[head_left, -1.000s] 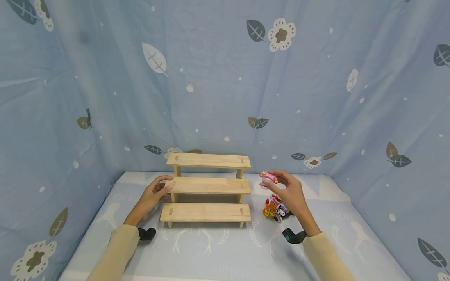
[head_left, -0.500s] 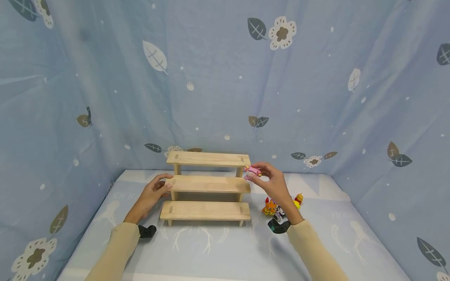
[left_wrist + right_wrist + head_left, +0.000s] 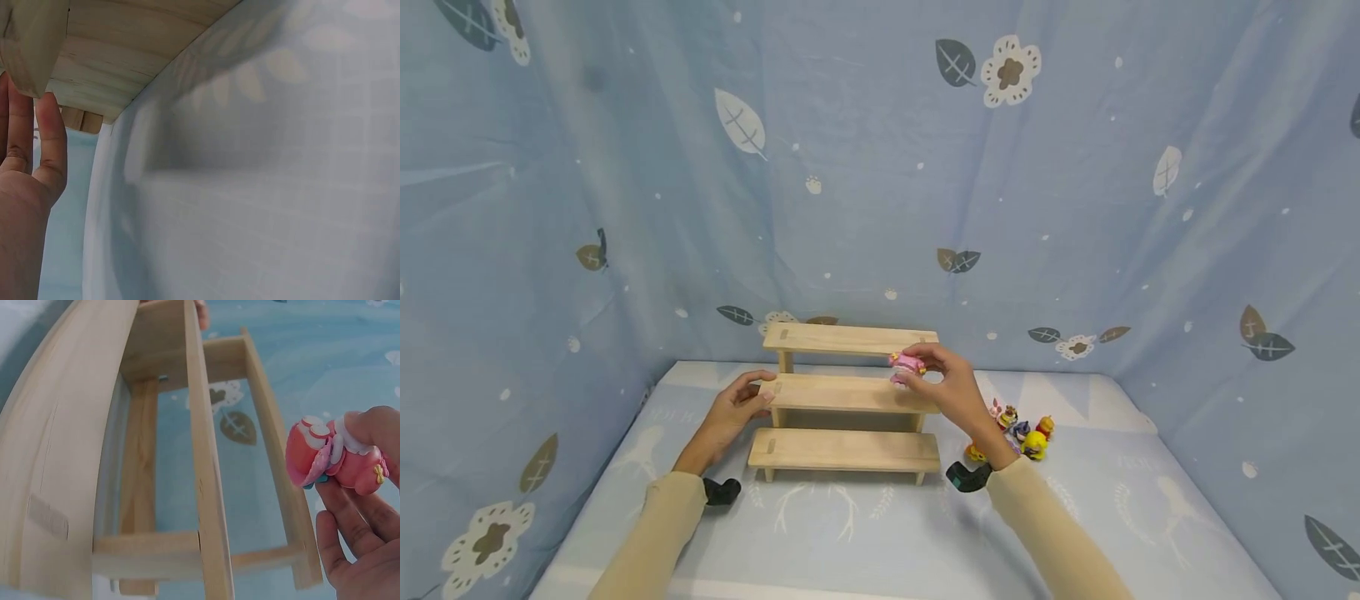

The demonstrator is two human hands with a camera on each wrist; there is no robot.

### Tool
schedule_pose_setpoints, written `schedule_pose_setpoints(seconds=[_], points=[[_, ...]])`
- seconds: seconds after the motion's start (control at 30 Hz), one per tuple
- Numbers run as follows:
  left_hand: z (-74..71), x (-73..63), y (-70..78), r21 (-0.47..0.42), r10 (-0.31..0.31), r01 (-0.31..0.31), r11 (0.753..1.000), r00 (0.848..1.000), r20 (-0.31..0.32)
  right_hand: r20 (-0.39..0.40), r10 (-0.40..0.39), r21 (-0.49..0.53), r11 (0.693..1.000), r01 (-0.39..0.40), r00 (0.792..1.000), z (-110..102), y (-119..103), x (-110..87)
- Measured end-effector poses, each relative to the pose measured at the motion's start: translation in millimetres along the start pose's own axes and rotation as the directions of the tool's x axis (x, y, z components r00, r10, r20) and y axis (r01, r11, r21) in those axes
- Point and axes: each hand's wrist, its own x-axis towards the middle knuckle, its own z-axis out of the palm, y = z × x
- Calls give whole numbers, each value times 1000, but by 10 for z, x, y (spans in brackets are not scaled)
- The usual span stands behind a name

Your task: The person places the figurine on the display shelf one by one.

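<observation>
A small pink figurine (image 3: 906, 367) with yellow bits is pinched between the thumb and fingers of my right hand (image 3: 953, 397). In the head view it appears over the right part of the middle step of a three-tier wooden display stand (image 3: 842, 393). The right wrist view shows the figurine (image 3: 334, 456) apart from the boards, its white-soled feet pointing away from the palm. My left hand (image 3: 727, 422) grips the left end of the middle step. From the left wrist view, fingers (image 3: 53, 144) reach up around the board's end.
Several colourful figurines (image 3: 1034, 444) stand clustered right of the stand, partly hidden by my right forearm. A pale blue patterned cloth (image 3: 820, 550) covers the table. Blue printed curtains (image 3: 880, 183) hang behind and at both sides.
My right hand has carried the pink figurine leftward from above the cluster to the middle step, uncovering more figurines. The left hand stays on the stand.
</observation>
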Motion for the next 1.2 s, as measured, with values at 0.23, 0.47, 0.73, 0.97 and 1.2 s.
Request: schedule_pose_setpoints(seconds=[0.23, 0.47, 0.73, 0.97, 1.2], points=[[10, -14, 26, -1, 0, 0, 1000, 1000, -10, 1, -28, 35, 999, 28, 1000, 191, -63, 127], [20, -28, 51, 5, 5, -5, 1000, 1000, -5, 15, -62, 29, 998, 62, 998, 348, -26, 282], [14, -23, 36, -4, -1, 0, 1000, 1000, -10, 34, -61, 32, 998, 60, 998, 559, 151, 484], [24, -11, 37, -4, 1, -1, 1000, 1000, -8, 59, -41, 84, 996, 36, 997, 723, 113, 655], [19, -16, 15, 17, -9, 10, 1000, 1000, -15, 80, -49, 61, 997, 45, 996, 894, 120, 803]])
